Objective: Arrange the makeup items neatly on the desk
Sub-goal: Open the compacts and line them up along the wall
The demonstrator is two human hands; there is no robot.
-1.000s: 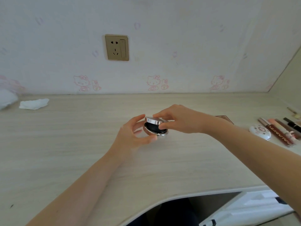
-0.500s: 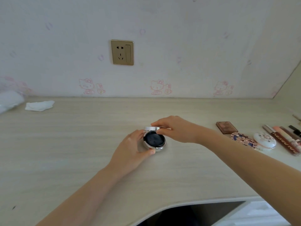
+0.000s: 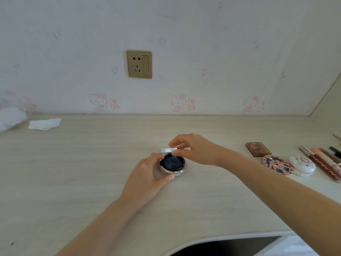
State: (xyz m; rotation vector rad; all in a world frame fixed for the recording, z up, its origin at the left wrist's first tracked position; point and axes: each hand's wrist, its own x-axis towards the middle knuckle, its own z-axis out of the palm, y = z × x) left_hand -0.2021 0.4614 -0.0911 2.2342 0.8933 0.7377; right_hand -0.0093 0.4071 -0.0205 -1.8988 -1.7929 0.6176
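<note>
So the round silver compact (image 3: pixel 173 165) sits on the pale wood-grain worktop (image 3: pixel 73 172), roughly below the gold wall socket (image 3: pixel 139 64) and a good way out from the wall. It's open: the dark puff or insert faces up in the base, and the lid (image 3: pixel 168 150) is tipped up at the far edge. The left hand (image 3: pixel 147 174) curls round the base from the left side, thumb tip against the near rim, holding it steady. The right hand (image 3: pixel 195 150) pinches the lid between thumb and fingers from the right.

Everything else is off to the right of the compact. First a small brown square palette (image 3: pixel 258 149), closed and lying flat. Just nearer than that, a round case with a blue and pink pattern (image 3: pixel 277 165), and touching or almost touching it on its right, a white oval compact (image 3: pixel 302 165) with a little floral design on top. Right of that, a row of lip gloss tubes (image 3: pixel 324 161) lies side by side. One dark reddish tube has pale lettering down its length, but it's upside down to the camera and I can't read it.

Well to the left of the compact, back near the wall, lies a crumpled white tissue (image 3: pixel 45 123). The wallpaper (image 3: pixel 184 34) has a row of pink Hello Kitty style cartoon cats just above the worktop line.
</note>
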